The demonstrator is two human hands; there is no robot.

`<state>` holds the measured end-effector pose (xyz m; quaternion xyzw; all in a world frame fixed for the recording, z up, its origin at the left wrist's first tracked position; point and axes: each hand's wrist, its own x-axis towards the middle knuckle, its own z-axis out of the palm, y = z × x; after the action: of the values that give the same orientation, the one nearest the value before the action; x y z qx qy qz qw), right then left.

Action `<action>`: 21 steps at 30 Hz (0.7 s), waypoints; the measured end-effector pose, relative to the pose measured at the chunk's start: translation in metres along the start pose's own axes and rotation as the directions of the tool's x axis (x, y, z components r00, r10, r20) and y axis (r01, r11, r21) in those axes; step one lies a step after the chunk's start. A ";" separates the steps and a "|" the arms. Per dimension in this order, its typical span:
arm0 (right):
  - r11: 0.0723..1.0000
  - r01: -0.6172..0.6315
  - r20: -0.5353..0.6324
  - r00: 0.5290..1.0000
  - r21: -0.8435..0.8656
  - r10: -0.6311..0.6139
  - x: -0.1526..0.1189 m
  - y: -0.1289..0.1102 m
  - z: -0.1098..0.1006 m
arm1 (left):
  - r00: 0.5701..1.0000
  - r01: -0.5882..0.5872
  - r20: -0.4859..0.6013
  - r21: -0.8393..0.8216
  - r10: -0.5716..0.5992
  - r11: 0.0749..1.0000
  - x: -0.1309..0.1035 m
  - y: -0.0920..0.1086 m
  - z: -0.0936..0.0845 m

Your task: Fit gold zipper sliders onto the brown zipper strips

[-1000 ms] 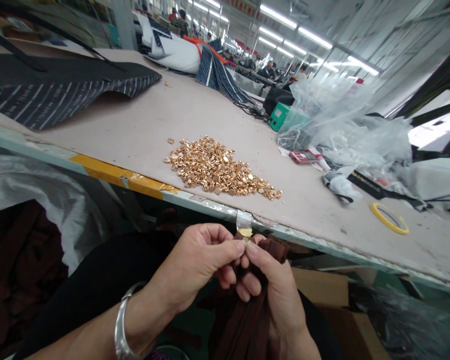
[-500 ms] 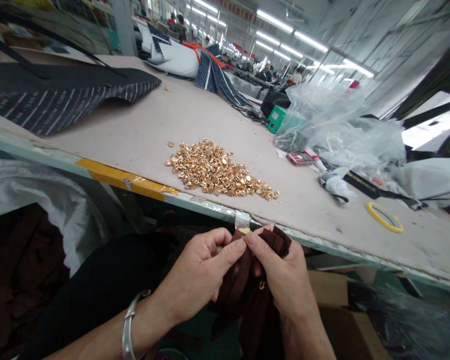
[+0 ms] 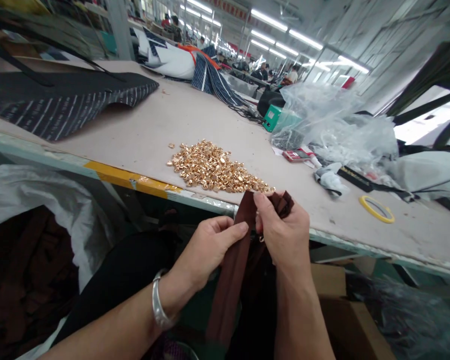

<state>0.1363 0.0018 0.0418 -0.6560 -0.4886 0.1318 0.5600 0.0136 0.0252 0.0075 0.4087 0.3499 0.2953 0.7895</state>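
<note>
Dark brown fabric strips (image 3: 230,280) hang down in front of the table edge. My right hand (image 3: 285,230) is closed on their upper ends, with folded ends sticking out above the fingers. A small gold piece (image 3: 261,238) shows just below that hand. My left hand (image 3: 217,245), with a silver bracelet at the wrist, has its thumb over the front strip and its fingers curled behind; it seems to pinch the strip's edge. Beyond the hands, a heap of small gold metal pieces (image 3: 213,167) lies on the table (image 3: 135,125).
Striped dark material (image 3: 71,107) lies at the left. Plastic bags (image 3: 330,125), a green box (image 3: 273,117) and a yellow tape roll (image 3: 377,209) are on the right. Below are a white sack (image 3: 56,200) and a cardboard box (image 3: 356,325). People appear far back.
My right hand has risen with the brown strips, which now overlap the table edge in view. My left hand has shifted slightly up, and its thumb has parted from the right thumb.
</note>
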 end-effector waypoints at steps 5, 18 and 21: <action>0.976 -0.041 0.120 0.993 0.213 0.016 -0.024 0.004 -0.005 | 0.992 -0.087 0.098 0.139 0.073 0.987 -0.014 -0.005 -0.003; 0.916 -0.059 -0.499 0.824 0.396 0.269 -0.044 0.069 -0.136 | 0.995 -0.103 0.053 0.464 0.088 0.880 -0.015 -0.023 -0.024; 0.998 -0.006 -0.719 0.693 0.066 0.052 -0.043 0.088 -0.189 | 0.997 -0.059 0.068 0.570 0.024 0.819 -0.013 -0.031 -0.018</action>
<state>0.2945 -0.1375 0.0136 -0.6462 -0.2158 -0.1123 0.7234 -0.0031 0.0082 -0.0221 0.6425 0.3903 0.1819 0.6339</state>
